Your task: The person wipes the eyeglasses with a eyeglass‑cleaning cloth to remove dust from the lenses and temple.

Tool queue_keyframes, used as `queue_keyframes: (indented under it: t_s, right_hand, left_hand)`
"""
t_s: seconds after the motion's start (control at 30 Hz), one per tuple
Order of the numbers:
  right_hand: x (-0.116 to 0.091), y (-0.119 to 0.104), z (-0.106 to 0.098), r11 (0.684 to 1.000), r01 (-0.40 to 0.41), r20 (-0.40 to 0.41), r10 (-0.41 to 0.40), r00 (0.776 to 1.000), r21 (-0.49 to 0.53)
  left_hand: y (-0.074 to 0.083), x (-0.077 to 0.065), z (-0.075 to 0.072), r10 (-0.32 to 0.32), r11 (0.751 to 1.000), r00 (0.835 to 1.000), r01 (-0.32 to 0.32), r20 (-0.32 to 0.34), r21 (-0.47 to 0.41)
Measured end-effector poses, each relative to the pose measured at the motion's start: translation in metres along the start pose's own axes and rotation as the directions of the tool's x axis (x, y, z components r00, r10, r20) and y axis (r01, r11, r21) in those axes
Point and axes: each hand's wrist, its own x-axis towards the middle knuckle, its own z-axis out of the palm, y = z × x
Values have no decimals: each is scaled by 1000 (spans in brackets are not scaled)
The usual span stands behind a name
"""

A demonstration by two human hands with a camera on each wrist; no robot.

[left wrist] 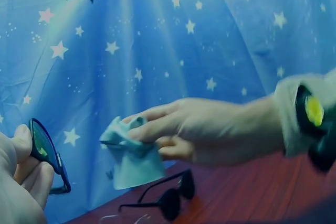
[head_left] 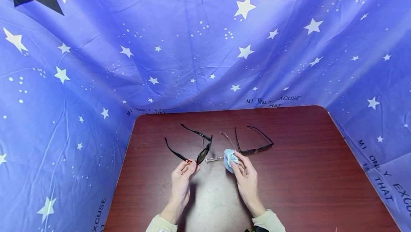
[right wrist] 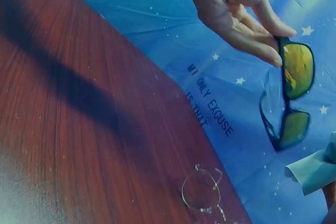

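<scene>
My left hand (head_left: 181, 182) pinches a pair of black-framed sunglasses (head_left: 202, 156) at one front corner, by the hinge. They are raised off the table with both temples unfolded. In the right wrist view the lenses of these sunglasses (right wrist: 298, 72) shine yellow-green. To the right, my right hand (head_left: 248, 179) grips a bunched light blue cloth (head_left: 229, 160) between thumb and fingers. A gap separates the cloth (left wrist: 137, 167) from the held sunglasses. Between and beyond the hands lie thin-framed eyeglasses (head_left: 212, 159), partly hidden behind the cloth.
A second pair of dark sunglasses (head_left: 257, 150) lies on the table behind the right hand, temples unfolded. The dark red wooden table (head_left: 305, 175) has rounded far corners. Blue star-patterned curtains (head_left: 192, 64) enclose it at the back and both sides.
</scene>
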Motion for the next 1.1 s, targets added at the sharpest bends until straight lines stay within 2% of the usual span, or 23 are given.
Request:
queue_keyframes:
  t_s: [0.1,0.23,0.33,0.47,0.63,0.8,0.87,0.97,1.1]
  right_hand:
    - [1,-1,4,994,104,6,-104,995,-44]
    - [1,-5,11,962,211,19,-211,977,-173]
    - [2,-17,20,927,275,26,-278,960,-255]
    - [2,-30,28,898,345,7,-356,934,-272]
    - [2,-14,28,870,391,-13,-414,910,-300]
    - [1,-7,27,847,447,32,-458,888,-287]
    - [0,-7,28,839,483,74,-481,874,-250]
    - [-2,-7,29,815,550,138,-533,835,-184]
    - [-1,-7,28,788,599,166,-578,799,-140]
  left_hand:
    - [-2,-1,7,-80,994,997,81,11,-75]
    - [-5,-2,17,-191,971,982,191,14,-147]
    - [-7,-5,26,-244,953,969,247,38,-178]
    - [-7,-10,36,-290,936,954,299,77,-185]
    - [-5,-13,43,-308,931,947,319,91,-176]
    - [-6,-15,46,-303,935,948,316,98,-160]
    - [-7,-15,46,-300,937,948,313,103,-155]
    - [-8,-15,46,-297,939,948,311,111,-149]
    - [-9,-15,45,-300,940,945,316,129,-131]
